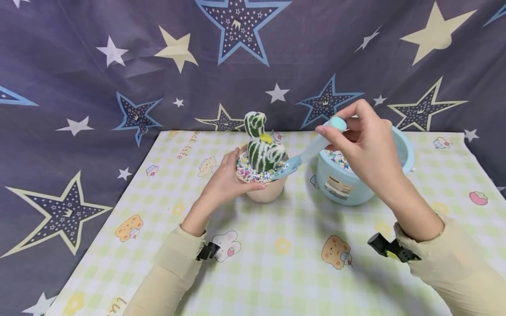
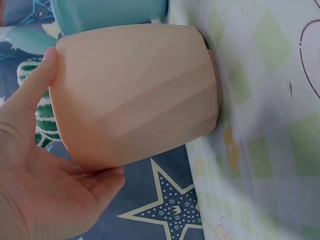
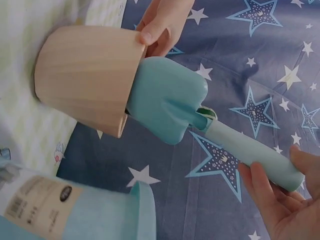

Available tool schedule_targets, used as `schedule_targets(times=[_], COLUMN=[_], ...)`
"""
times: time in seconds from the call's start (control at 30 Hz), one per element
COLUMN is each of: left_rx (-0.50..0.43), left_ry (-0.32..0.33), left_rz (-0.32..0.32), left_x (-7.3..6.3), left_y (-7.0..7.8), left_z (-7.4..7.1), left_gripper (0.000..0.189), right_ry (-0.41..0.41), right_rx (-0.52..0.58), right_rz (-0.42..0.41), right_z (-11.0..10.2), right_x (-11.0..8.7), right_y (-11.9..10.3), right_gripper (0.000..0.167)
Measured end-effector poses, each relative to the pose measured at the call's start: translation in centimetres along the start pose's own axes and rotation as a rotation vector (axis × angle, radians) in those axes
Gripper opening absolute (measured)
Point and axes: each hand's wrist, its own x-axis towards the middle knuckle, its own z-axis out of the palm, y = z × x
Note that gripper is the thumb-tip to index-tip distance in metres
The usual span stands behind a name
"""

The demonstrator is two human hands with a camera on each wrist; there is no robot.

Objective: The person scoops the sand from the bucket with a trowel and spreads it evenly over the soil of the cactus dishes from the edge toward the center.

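A peach-coloured flower pot (image 2: 135, 95) stands on the table, filled with small multicoloured pebbles (image 1: 253, 171). From the pebbles rises a green and white toy cactus (image 1: 261, 151) with a yellow flower. My left hand (image 1: 227, 180) grips the pot's rim from the left, thumb on the near side. My right hand (image 1: 369, 145) holds a light blue trowel (image 3: 167, 100) by its handle, between thumb and fingers. The trowel slants down to the left, its blade tip over the pot's right rim. Pebbles under the blade are partly hidden.
Right of the pot, a light blue bucket (image 1: 344, 188) with a label holds more multicoloured pebbles, partly behind my right hand. A green-checked tablecloth (image 1: 253, 272) covers the table. Behind it hangs a dark star-patterned cloth (image 1: 150, 83).
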Motion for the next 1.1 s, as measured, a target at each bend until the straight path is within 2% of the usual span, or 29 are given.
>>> schedule_targets(times=[0.33,0.47,0.67,0.73,0.93,1.1], left_rx=[0.016,0.013,0.008,0.010,0.026,0.027], left_ry=[-0.001,-0.001,-0.007,-0.009,-0.007,-0.001], left_rz=[-0.020,-0.019,-0.032,-0.038,-0.039,-0.032], left_x=[0.0,0.0,0.0,0.0,0.1,0.0], left_y=[0.1,0.0,0.0,0.1,0.0,0.1], left_z=[0.1,0.1,0.1,0.1,0.1,0.0], left_gripper=[0.120,0.119,0.118,0.119,0.119,0.118], right_ry=[0.068,0.102,0.166,0.197,0.288,0.362], right_rx=[-0.019,0.031,0.129,0.207,0.581,0.666], right_rz=[0.018,0.051,0.110,0.108,0.090,0.106], right_z=[-1.2,-1.7,-2.7,-3.1,-4.6,-5.9], right_x=[0.5,0.5,0.4,0.4,0.5,0.6], right_y=[0.6,1.0,1.9,2.3,3.6,4.4], right_gripper=[0.028,0.018,0.020,0.017,0.016,0.018])
